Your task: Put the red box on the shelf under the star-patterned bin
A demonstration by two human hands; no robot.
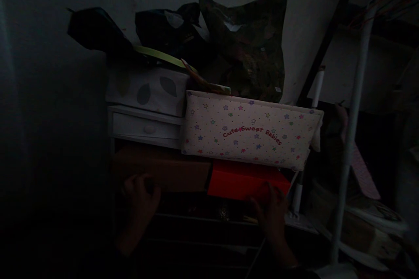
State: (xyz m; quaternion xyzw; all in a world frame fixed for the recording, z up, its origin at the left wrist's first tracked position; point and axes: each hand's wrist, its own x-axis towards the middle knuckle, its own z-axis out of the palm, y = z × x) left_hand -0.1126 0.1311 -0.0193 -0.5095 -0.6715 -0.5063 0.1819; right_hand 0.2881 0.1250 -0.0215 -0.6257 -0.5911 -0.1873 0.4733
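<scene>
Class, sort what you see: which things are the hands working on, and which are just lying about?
In hand:
left hand on brown box
right hand on red box

Lying about:
star-patterned cloth box
white drawer
spotted box
dark bags
white pole

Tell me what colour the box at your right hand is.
Red box, under the star-patterned case, touched by the right hand; seen in the head view.

A dim room (light very low) with a pale wall [310, 17] behind a white metal rack pole [352, 139].
</scene>
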